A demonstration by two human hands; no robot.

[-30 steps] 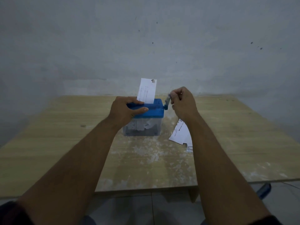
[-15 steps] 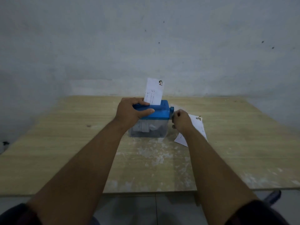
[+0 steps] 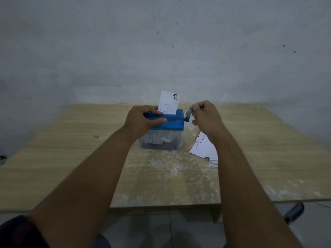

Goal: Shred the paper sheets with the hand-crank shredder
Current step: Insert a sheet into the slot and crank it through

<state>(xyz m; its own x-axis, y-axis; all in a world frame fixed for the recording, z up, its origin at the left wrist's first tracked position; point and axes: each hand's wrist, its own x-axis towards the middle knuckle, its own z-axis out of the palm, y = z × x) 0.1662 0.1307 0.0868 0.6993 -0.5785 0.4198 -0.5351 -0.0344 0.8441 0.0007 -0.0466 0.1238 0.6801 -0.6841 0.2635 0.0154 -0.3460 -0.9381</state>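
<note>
A small shredder with a blue lid and a clear bin stands on the wooden table. Shredded paper lies inside the bin. A white paper sheet sticks upright out of the lid's slot. My left hand grips the lid's left end, thumb across the front. My right hand pinches the crank handle at the shredder's right side, with the crank raised to the top. A few more white sheets lie on the table to the right, partly under my right forearm.
A grey wall runs just behind the table. The tabletop has pale worn patches in front of the shredder. A dark blue object lies on the tiled floor below the table's right front edge.
My right hand has swung the crank from low beside the bin up to the top. The upright sheet sits lower in the slot than a second ago. My left hand stays on the lid.
</note>
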